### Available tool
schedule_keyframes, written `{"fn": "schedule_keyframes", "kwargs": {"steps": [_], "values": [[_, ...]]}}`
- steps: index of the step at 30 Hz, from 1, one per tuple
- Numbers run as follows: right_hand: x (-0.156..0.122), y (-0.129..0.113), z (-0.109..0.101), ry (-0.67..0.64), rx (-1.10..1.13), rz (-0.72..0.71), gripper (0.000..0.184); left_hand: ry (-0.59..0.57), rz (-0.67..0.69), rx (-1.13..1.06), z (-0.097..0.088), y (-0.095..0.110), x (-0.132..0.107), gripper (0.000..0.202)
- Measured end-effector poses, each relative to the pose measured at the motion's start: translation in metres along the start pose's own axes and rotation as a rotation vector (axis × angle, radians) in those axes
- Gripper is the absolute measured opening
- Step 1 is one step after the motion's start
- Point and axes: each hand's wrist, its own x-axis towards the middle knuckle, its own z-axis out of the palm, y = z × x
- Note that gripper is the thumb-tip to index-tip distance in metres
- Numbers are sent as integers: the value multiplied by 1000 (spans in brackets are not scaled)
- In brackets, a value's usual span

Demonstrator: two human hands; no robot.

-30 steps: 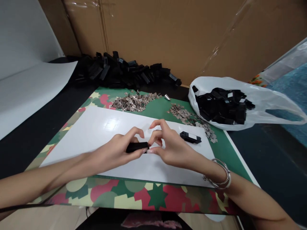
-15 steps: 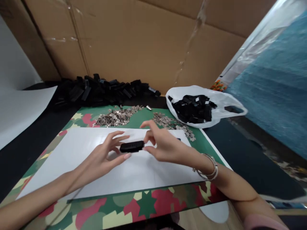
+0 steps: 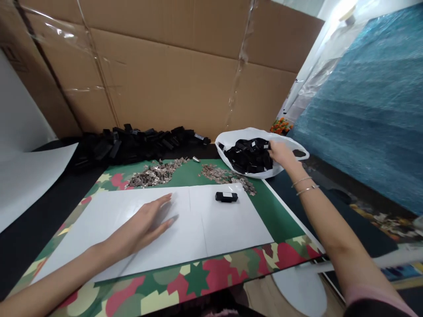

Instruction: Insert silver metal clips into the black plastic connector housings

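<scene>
At the left edge of the frame, a curved white sheet (image 3: 33,171) lies over the black tabletop (image 3: 42,193). Behind, brown cardboard (image 3: 165,79) with shiny tape makes a wall across the top. At its foot, left of the middle, there is a long heap of black parts (image 3: 132,143).

In the centre, the tabletop carries a green board (image 3: 211,281), whose borders have red, yellow and green shapes, and on it a white panel (image 3: 228,229). The left hand (image 3: 145,224) is above this panel, left of the middle, open, with nothing in it. Farther back lie a pile of small metal pieces (image 3: 157,172), a silver cone (image 3: 196,159) and a second metal pile (image 3: 218,174).

One black piece (image 3: 226,197) with a white label rests on the panel, right of the centre. Behind it, a white plastic bag (image 3: 246,133) contains many similar pieces. The right hand (image 3: 280,154) reaches into the bag's right side; its fingertips are hidden, so I cannot tell whether it grips something.

Orange flowers (image 3: 280,126) and a blue wrapped surface (image 3: 360,101) fill the upper right.
</scene>
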Motion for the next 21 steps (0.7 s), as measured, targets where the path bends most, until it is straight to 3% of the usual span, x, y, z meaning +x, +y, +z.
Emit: {"fn": "schedule_keyframes", "kwargs": {"steps": [4, 6, 9, 12, 16, 21], "values": [[-16, -12, 6, 27, 76, -93, 33, -33, 120, 66, 2, -9, 3, 49], [-34, -27, 5, 17, 146, -206, 36, -67, 158, 98, 2, -11, 4, 46], [-68, -54, 8, -147, 276, -511, 27, -90, 177, 127, 3, -10, 5, 42], [-99, -82, 14, -304, 462, -855, 22, -25, 187, 104, 3, -7, 4, 40], [-122, -116, 18, -226, 552, -888, 11, -10, 150, -31, -4, 8, -1, 34], [-143, -162, 10, -96, 726, -1033, 20, -100, -53, -304, -13, 35, -7, 34]]}}
